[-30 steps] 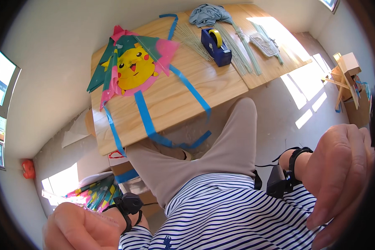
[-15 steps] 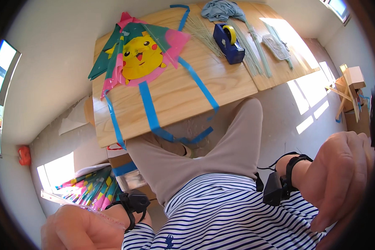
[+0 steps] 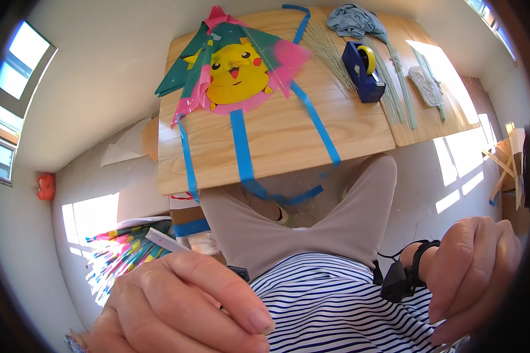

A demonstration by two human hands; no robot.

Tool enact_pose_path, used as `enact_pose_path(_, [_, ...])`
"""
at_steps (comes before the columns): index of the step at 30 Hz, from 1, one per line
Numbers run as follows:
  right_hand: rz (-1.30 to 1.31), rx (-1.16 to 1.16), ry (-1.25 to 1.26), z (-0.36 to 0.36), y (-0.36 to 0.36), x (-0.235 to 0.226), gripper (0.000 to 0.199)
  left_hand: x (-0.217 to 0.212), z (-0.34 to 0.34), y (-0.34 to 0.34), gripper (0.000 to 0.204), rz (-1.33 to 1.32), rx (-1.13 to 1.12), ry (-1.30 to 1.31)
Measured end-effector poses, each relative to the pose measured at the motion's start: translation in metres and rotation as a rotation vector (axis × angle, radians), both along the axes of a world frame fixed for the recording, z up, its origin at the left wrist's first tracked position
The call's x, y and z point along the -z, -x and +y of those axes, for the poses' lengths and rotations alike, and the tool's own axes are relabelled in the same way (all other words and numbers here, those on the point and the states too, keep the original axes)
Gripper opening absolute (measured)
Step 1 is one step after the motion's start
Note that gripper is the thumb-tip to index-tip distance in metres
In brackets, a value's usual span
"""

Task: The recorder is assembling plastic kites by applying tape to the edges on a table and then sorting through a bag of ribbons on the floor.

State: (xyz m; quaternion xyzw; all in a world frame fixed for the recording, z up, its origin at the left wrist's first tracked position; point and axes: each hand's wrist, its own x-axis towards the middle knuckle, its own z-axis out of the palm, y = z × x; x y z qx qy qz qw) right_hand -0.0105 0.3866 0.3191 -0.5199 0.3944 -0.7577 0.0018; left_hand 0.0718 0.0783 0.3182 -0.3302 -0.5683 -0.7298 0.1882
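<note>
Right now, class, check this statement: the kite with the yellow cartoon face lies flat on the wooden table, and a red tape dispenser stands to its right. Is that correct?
Not quite. The tape dispenser is dark blue with a yellow roll, not red, as the head view shows. The rest holds: the kite lies flat on the wooden table, and the dispenser stands to its right.

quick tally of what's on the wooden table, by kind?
Kite: 1
Tape dispenser: 1
Grey cloth: 1
Bundle of thin green sticks: 1
Clear packet: 1
Total: 5
</note>
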Motion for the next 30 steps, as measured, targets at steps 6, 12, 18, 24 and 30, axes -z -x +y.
enact_pose_path(6, [-0.039, -0.173, -0.12, -0.043, 0.039, -0.003, 0.01, 0.028, 0.0, 0.03, 0.013, 0.035, 0.098, -0.016])
enact_pose_path(12, [-0.418, 0.131, -0.093, -0.07, 0.05, 0.071, 0.022, 0.095, 0.003, 0.035, 0.011, -0.245, -0.051, -0.178])
enact_pose_path(18, [-0.655, 0.348, -0.77, -0.091, 0.061, 0.117, 0.014, 0.159, -0.018, 0.031, 0.005, -0.866, -0.3, -0.151])
enact_pose_path(24, [-0.627, 0.328, -0.979, -0.109, 0.061, 0.152, 0.013, 0.189, -0.037, 0.018, 0.009, -1.041, -0.114, -0.084])
enact_pose_path(30, [-0.487, 0.275, -1.115, -0.134, 0.057, 0.169, 0.012, 0.222, -0.052, 0.004, 0.011, -1.16, 0.023, -0.016])
